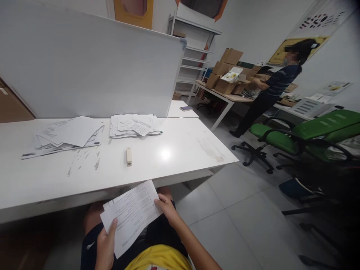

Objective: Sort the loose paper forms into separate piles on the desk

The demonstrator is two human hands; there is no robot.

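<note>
Both hands hold a small bundle of printed paper sheets over my lap, below the front edge of the white table. My left hand grips the sheets' lower left edge with the thumb on top. At the right edge my right hand pinches them. On the table a small cream stapler lies a little beyond the sheets. Behind it sits a stack of printed papers, and a looser pile of papers is spread at the left.
A white partition board stands along the table's back. A phone lies on a side table. To the right are green office chairs, a person standing at a desk with cardboard boxes, and shelving behind.
</note>
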